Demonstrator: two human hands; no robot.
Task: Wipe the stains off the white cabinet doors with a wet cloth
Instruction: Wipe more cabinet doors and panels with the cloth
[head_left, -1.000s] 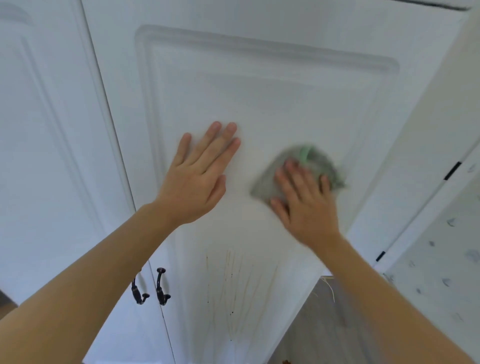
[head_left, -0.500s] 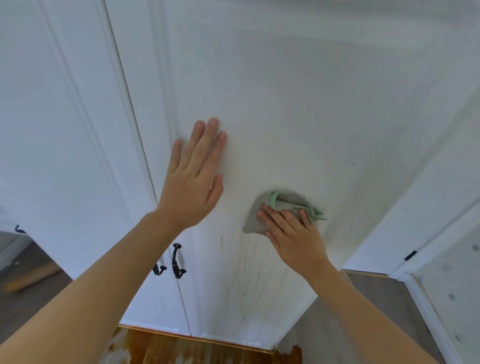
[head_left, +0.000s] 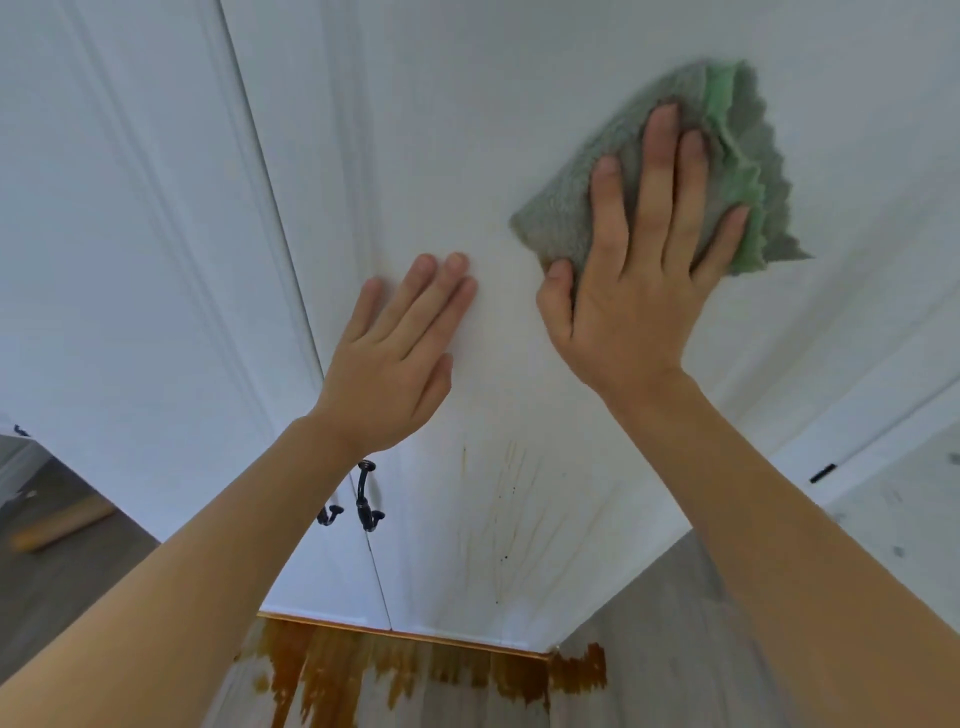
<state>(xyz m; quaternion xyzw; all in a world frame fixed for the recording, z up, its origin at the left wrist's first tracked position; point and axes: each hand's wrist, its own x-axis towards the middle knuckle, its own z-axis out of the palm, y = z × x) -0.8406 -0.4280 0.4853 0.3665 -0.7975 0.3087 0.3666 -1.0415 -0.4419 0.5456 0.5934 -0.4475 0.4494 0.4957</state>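
Note:
The right white cabinet door (head_left: 467, 130) fills the middle of the view. Thin brown drip stains (head_left: 511, 499) run down its lower part. My right hand (head_left: 634, 270) presses a folded grey-green cloth (head_left: 737, 171) flat against the door, fingers straight and spread, well above the stains. My left hand (head_left: 395, 358) lies flat on the same door, fingers straight, just left of the right hand and above the stains. The left cabinet door (head_left: 130, 234) stands beside it.
Two dark curved handles (head_left: 363, 499) sit at the seam between the doors, below my left wrist. A surface with large brown stains (head_left: 363, 670) lies under the doors. Grey floor (head_left: 62, 561) with a wooden piece shows at lower left. A white wall panel is at far right.
My right hand swept the cloth down to the top of the stains, then up and right to a high spot on the door. The left hand stayed flat on the door.

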